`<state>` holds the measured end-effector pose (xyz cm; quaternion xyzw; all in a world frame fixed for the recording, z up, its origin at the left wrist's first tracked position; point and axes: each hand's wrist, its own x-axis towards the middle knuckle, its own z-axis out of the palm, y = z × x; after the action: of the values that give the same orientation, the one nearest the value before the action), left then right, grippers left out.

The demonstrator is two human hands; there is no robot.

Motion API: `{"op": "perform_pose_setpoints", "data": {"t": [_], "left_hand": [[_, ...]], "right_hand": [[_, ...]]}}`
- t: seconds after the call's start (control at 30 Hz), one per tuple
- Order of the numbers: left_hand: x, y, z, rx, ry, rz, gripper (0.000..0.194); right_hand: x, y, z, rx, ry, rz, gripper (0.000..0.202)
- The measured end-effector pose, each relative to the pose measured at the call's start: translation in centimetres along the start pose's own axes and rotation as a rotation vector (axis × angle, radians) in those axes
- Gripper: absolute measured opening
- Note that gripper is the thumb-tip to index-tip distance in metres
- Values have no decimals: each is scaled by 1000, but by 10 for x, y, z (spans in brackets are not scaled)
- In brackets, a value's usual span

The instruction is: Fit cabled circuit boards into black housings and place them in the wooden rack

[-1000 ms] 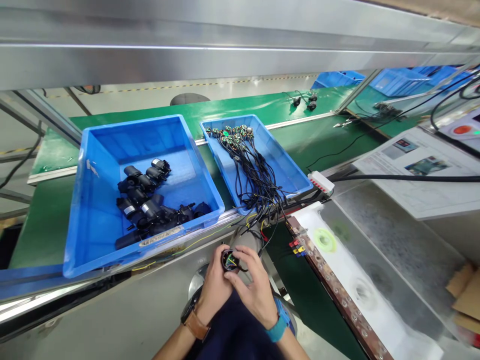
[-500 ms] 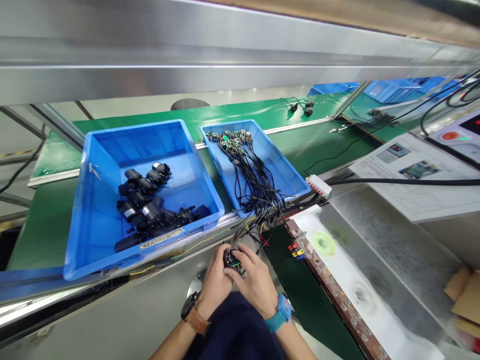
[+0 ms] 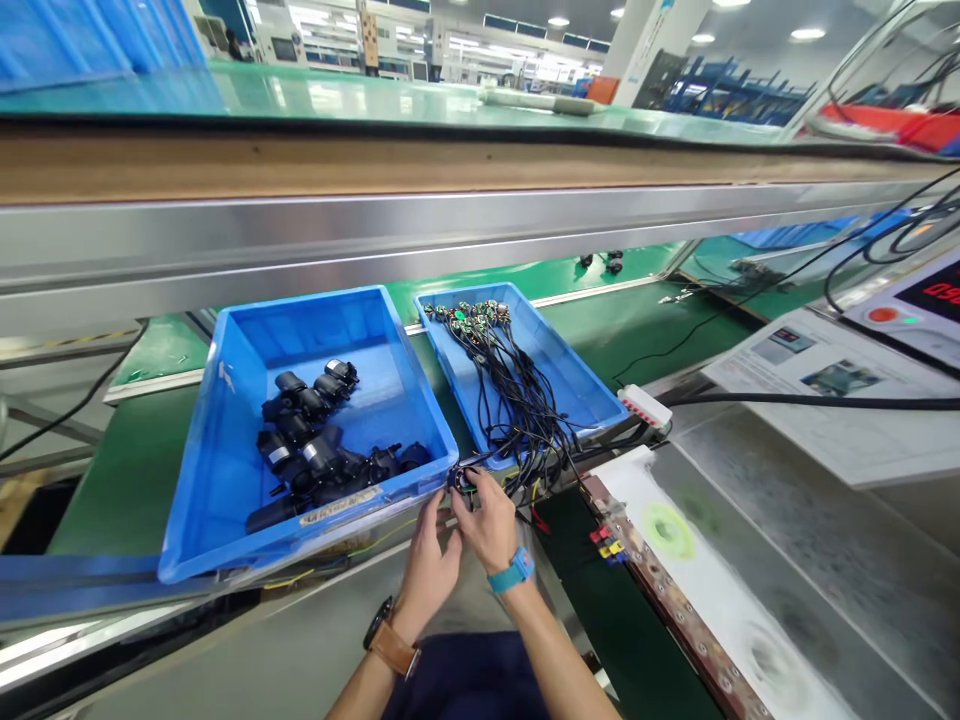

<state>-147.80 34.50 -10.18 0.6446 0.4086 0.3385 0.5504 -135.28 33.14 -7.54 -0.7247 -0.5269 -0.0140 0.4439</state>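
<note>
My right hand point(image 3: 487, 525) pinches a small round black part point(image 3: 458, 480) at the front edge between the two blue bins. In the earlier view a bit of green board and thin wires show in this part. Just below and to the left, my left hand point(image 3: 431, 568) is open, thumb apart from the fingers, which point up at the part. Whether its fingertips touch the part I cannot tell. Black cylindrical housings point(image 3: 315, 455) lie heaped in the left bin point(image 3: 191, 480). Small green circuit boards point(image 3: 472, 318) with long black cables point(image 3: 521, 390) lie in the right bin point(image 3: 592, 385).
A metal shelf beam point(image 3: 337, 245) crosses above the bins. To the right are a white power strip point(image 3: 646, 408), a brown perforated rail point(image 3: 667, 590), small red, yellow and blue connectors point(image 3: 607, 545), an instruction sheet point(image 3: 817, 390) and a device with a red display point(image 3: 930, 290).
My right hand has moved forward with the black part to the bins' edge. My left hand has let go and opened. The camera has tilted up, showing the shelf top and the hall.
</note>
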Motion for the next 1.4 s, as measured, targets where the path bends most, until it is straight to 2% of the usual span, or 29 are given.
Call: {"op": "perform_pose_setpoints", "data": {"t": [0.1,0.27,0.43,0.53,0.6,0.7,0.8,1.03,1.13,1.23,1.4], "left_hand": [[2,2,-4,-40,-45,-52,59],[2,20,-7,-156,-173,-170,59],[-14,31,-5,-211,-241,-221,64],[-27,33,-7,-225,-282,-259,60],[-35,35,-9,-248,-331,-287,58],[-41,38,-11,-267,-395,-308,57],[-43,43,-13,-244,-404,-275,55],[-42,57,-18,-125,-433,-45,49],[-43,60,-18,-94,-443,8,45],[-44,60,-18,-108,-461,-5,44],[-47,56,-16,-150,-471,-122,47]], "right_hand": [[-1,-1,-2,0,-8,19,23],[-17,-13,-20,-12,-67,47,23],[-38,-37,-55,-47,-282,130,28],[-38,-44,-82,77,-457,133,30],[-35,-44,-97,172,-500,137,28],[-31,-43,-107,281,-471,189,26],[-31,-45,-108,313,-436,218,26],[-38,-51,-110,295,-390,219,19],[-40,-52,-110,330,-353,288,12],[-40,-53,-109,354,-327,390,8],[-38,-52,-108,339,-388,482,11]]}}
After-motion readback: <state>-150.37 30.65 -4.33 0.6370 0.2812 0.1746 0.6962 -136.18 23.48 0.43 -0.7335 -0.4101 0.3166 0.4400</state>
